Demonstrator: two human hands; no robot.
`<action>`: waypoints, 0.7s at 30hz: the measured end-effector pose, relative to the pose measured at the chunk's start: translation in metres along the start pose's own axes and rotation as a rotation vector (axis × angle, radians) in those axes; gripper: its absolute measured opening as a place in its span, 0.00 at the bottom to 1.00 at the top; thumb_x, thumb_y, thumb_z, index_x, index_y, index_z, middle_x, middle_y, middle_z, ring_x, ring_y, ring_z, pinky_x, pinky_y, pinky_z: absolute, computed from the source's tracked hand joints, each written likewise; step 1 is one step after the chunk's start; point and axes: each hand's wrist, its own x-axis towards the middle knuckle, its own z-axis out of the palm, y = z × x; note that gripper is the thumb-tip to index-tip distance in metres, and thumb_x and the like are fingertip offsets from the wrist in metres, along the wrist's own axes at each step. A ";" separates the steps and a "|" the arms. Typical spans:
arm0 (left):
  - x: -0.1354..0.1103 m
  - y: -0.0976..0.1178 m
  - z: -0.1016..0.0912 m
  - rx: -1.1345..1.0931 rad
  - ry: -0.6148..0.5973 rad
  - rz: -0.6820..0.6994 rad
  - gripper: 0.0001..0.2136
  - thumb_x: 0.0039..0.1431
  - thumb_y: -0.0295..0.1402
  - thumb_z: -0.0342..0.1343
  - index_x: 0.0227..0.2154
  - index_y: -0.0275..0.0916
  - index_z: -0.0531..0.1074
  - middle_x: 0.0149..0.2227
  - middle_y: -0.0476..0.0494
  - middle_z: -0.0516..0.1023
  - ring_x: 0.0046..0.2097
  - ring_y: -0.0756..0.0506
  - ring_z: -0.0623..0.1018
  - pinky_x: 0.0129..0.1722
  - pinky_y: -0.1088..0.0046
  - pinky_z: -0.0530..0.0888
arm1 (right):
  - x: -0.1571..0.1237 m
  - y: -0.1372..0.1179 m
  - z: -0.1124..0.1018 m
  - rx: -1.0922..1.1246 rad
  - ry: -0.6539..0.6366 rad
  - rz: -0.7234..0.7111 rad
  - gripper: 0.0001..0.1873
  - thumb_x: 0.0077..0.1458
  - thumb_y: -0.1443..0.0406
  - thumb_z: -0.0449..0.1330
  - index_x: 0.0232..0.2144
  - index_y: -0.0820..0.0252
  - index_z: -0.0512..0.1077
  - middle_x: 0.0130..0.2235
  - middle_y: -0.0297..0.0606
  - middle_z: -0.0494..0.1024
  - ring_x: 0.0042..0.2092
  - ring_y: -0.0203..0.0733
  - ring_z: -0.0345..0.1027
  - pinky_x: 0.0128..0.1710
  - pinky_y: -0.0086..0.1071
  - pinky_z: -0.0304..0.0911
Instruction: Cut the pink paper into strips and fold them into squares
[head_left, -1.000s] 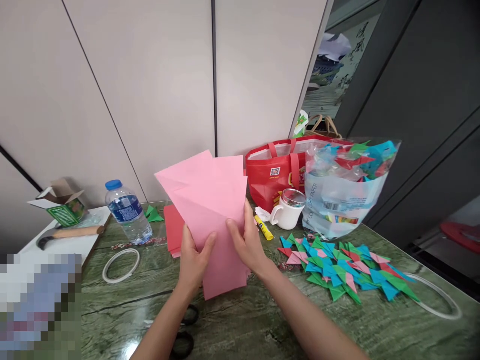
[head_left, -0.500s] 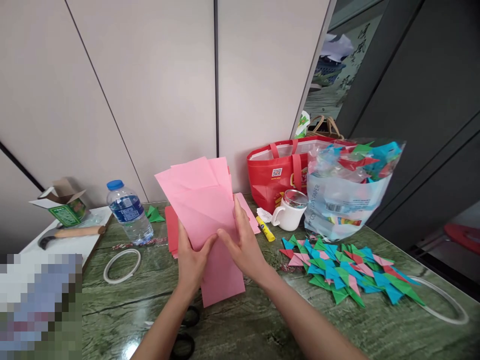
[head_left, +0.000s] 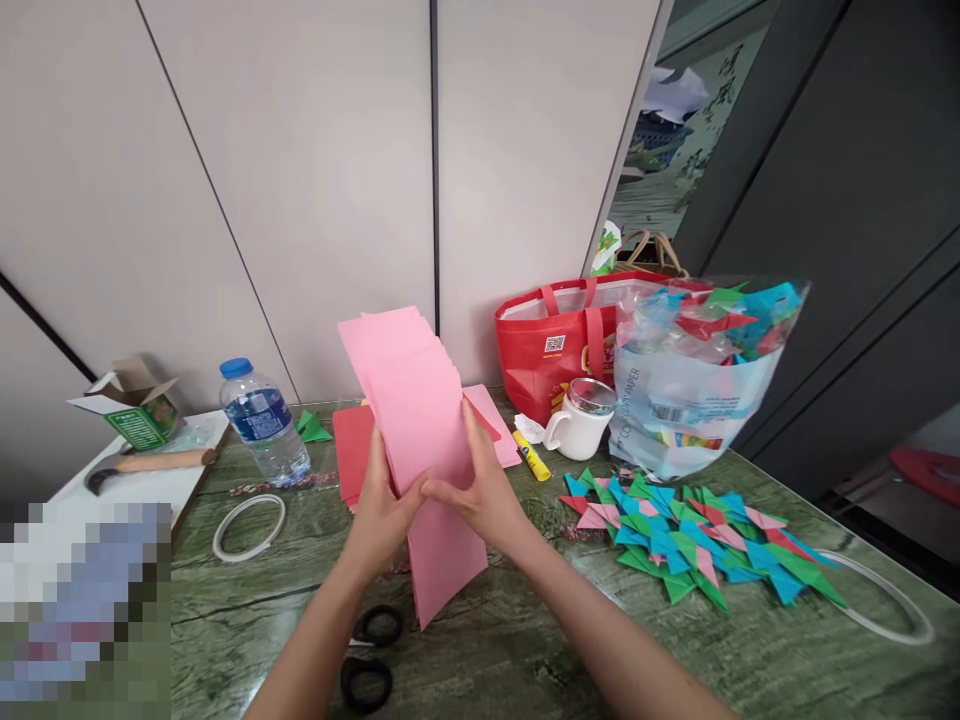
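A stack of pink paper sheets [head_left: 416,410] stands upright and slightly tilted between my two hands, in the middle of the view. My left hand [head_left: 382,510] grips its left edge, and my right hand [head_left: 484,490] grips the right edge; both thumbs press on the near face and almost meet. The stack's lower end is at or just above the table; I cannot tell which. Behind it lie red paper sheets [head_left: 352,450] and more pink paper [head_left: 491,425]. Black-handled scissors [head_left: 367,685] rest below my left hand, their blades mostly hidden by my forearm.
Folded paper pieces [head_left: 675,540] in several colours overlap at right, near a white ring [head_left: 892,610]. A glue stick [head_left: 531,456], white mug [head_left: 579,425], red bag [head_left: 529,360] and filled plastic bag [head_left: 690,400] stand behind. At left are a bottle [head_left: 262,425], tape roll [head_left: 250,528] and hammer [head_left: 150,462].
The pink sheets, fanned out before, are now lined up more closely into a narrower stack. Its top has shifted right, and more of the red paper and scissors shows.
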 end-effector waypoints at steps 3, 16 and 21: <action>0.002 -0.005 -0.004 -0.080 -0.086 -0.085 0.27 0.43 0.32 0.62 0.49 0.42 0.63 0.50 0.40 0.71 0.50 0.38 0.70 0.48 0.61 0.68 | 0.003 0.004 -0.003 0.085 0.018 0.030 0.51 0.42 0.54 0.63 0.60 0.54 0.37 0.60 0.44 0.52 0.60 0.50 0.44 0.57 0.45 0.45; 0.003 0.001 -0.013 -0.159 0.015 -0.128 0.26 0.44 0.33 0.62 0.48 0.39 0.66 0.45 0.39 0.76 0.41 0.39 0.76 0.37 0.65 0.75 | 0.006 -0.020 -0.030 0.397 -0.265 0.211 0.26 0.50 0.60 0.57 0.52 0.54 0.60 0.42 0.38 0.73 0.39 0.44 0.70 0.39 0.39 0.66; 0.008 0.010 -0.026 -0.078 -0.031 -0.107 0.25 0.39 0.36 0.65 0.43 0.36 0.71 0.42 0.37 0.77 0.42 0.36 0.75 0.36 0.67 0.75 | 0.003 -0.023 -0.030 0.692 -0.382 0.245 0.25 0.46 0.64 0.61 0.49 0.55 0.63 0.43 0.37 0.73 0.40 0.42 0.70 0.39 0.37 0.65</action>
